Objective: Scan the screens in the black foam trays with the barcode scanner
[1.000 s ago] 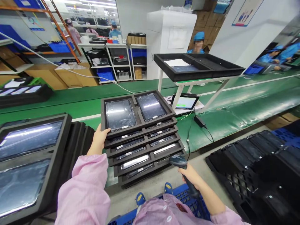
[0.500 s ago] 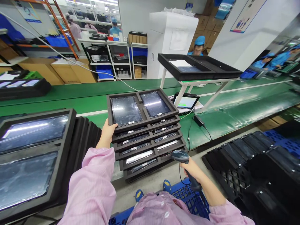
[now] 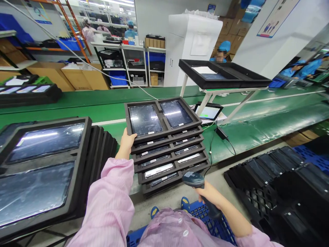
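In front of me, a stack of black foam trays [image 3: 164, 133] leans in steps at the edge of the green bench. The top tray bears two tablets in film, a left tablet [image 3: 145, 119] and a right tablet [image 3: 177, 112], each with a small white label. Lower trays show tablet edges with labels. My left hand [image 3: 126, 142] grips the top tray's left front corner, thumb on the rim. In my right hand [image 3: 209, 193] is a dark handheld barcode scanner [image 3: 194, 179], its head pointing left near the stack's lower right corner, apart from it.
To the left stands another stack of foam trays [image 3: 88, 144] with tablets. A raised stand bears a foam tray [image 3: 205, 84]; beneath it is a lit tablet screen [image 3: 208, 112] with cables. Filled trays [image 3: 267, 168] lie low at right. A co-worker [image 3: 221, 51] is behind the stand.
My view has shifted slightly, so the scene sits further right. The scanner has moved left relative to the stack and its head has turned. My left hand stays on the top tray's corner.
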`<state>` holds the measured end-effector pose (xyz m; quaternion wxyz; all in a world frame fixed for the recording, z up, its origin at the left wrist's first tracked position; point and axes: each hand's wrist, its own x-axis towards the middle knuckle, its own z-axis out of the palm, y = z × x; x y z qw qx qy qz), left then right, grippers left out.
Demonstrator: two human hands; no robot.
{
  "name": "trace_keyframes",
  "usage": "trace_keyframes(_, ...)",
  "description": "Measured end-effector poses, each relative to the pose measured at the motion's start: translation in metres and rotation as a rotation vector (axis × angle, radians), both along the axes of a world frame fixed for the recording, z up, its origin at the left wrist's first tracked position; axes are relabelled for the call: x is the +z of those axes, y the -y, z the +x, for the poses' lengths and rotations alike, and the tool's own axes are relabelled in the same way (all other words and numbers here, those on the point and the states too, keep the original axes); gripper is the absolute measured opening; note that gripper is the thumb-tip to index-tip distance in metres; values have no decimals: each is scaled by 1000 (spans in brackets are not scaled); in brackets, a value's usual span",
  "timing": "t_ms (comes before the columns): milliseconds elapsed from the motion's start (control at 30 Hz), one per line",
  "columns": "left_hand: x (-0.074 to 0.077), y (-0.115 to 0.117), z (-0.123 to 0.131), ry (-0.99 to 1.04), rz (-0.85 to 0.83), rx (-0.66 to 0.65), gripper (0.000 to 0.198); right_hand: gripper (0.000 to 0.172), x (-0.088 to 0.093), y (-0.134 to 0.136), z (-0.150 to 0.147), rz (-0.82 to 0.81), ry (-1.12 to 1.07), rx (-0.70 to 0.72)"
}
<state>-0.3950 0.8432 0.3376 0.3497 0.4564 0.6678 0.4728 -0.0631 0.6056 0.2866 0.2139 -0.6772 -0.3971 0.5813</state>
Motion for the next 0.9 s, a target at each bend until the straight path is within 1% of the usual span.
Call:
trace_keyframes(67, 6, 4, 4, -2, -36, 7, 66, 30, -3, 4, -24, -4, -61, 21)
trace_keyframes(167, 12, 8, 8, 4, -53, 19, 65, 32, -6, 5, -54, -26, -67, -23)
trace_keyframes(267, 12, 9, 9, 20, -54, 19, 65, 34, -8, 2, -69, -39, -66, -17)
trace_keyframes(367, 8, 7, 7, 53, -73, 22, 71, 34, -10, 0, -71, -35, -86, 6)
trace_keyframes(500, 2, 5, 5, 94, -92, 10, 76, 32, -12, 1, -70, -31, -35, -33)
trace_keyframes(700, -8, 0, 1, 87, -35, 2, 77, 33, -9, 3, -72, -29, -42, -31)
trace_keyframes(800, -10, -1, -1, 70, -27, 0, 76, 32, -7, 3, -71, -39, -39, -27)
trace_keyframes(900, -8, 0, 0, 62, -30, 5, 75, 33, -6, 3, -69, -44, -68, -20)
